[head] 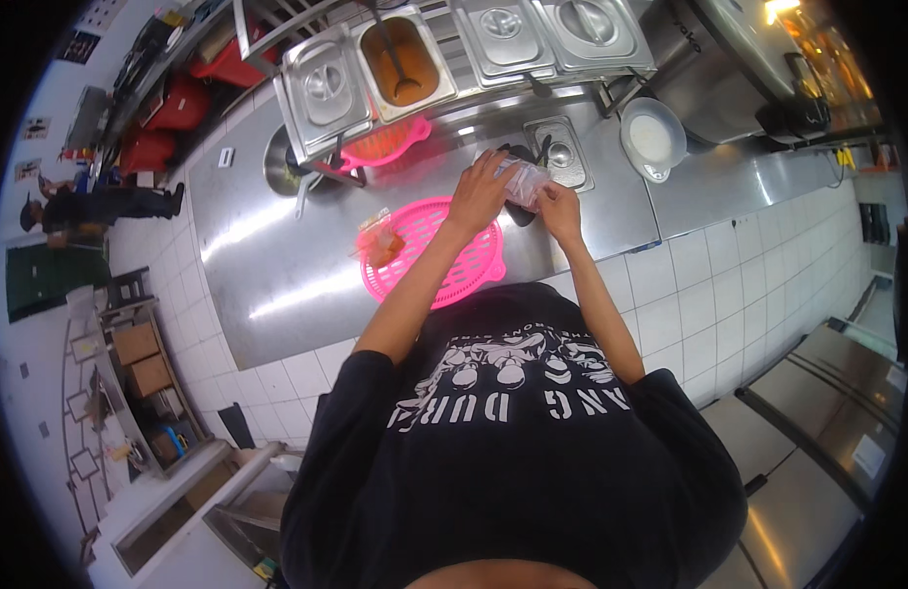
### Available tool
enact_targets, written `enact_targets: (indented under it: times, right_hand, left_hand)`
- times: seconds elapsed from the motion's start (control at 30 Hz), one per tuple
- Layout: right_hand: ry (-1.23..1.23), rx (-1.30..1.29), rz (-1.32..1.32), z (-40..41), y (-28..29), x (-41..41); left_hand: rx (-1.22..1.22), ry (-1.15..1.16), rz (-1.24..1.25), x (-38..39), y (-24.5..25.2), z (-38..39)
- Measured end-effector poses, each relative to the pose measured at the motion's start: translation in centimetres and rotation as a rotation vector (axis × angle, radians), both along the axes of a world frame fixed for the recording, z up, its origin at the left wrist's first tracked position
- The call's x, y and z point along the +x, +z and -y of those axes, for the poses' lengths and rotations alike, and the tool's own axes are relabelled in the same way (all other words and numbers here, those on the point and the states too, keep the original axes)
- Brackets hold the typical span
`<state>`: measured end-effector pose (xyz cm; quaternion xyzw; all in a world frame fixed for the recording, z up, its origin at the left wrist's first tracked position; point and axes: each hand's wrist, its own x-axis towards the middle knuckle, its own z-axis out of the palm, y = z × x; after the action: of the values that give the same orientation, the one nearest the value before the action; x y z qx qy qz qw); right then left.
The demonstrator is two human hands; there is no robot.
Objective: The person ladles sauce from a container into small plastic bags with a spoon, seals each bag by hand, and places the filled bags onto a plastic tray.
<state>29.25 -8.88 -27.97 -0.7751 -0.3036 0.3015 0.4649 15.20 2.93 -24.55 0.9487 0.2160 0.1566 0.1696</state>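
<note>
Over the steel counter, my left hand (485, 188) holds the left side of a clear plastic bag or stack of bags (524, 180), fingers laid across it. At its right edge, my right hand (559, 211) pinches the plastic between thumb and fingers. A black object (519, 215) shows partly beneath the plastic; its kind is hidden. Left of my hands lies a pink perforated plastic basket (461, 276), partly covered by my left forearm. On its left side rests a clear bag with orange-brown contents (384, 248).
Lidded steel food pans (325, 88) and an open pan of orange sauce with a ladle (417, 73) stand on a raised rack. A lidded steel pan (561, 154), a white bowl (651, 136) and a pot (277, 162) are on the counter. Another person (100, 202) stands far left.
</note>
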Motion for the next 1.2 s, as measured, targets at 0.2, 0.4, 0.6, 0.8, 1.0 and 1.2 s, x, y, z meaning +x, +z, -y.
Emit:
enact_targets:
  times: [0.2, 0.4, 0.6, 0.8, 1.0, 1.2]
  right_hand:
    - [-0.14, 0.164, -0.025, 0.5, -1.4, 0.5]
    - [-0.07, 0.076, -0.459, 0.5, 2.1, 0.8]
    - [-0.004, 0.181, -0.617, 0.1, 0.9, 2.8]
    - [-0.051, 0.117, -0.605, -0.1, 0.8, 1.5]
    - [-0.12, 0.175, -0.691, 0.9, 0.9, 1.0]
    - [-0.031, 0.111, -0.653, 1.1, 0.8, 2.0]
  left_hand:
    - [-0.049, 0.047, -0.017, -0.4, -1.8, -0.2]
    - [-0.004, 0.095, -0.015, -0.4, -1.8, -0.7]
    - [0.023, 0.164, 0.179, 1.5, 1.7, 0.8]
    - [-0.204, 0.112, 0.192, 1.7, 0.5, 3.5]
    - [-0.232, 0.149, 0.21, 1.5, -0.2, 4.0]
    - [-0.171, 0.154, 0.238, 2.8, 0.0, 3.1]
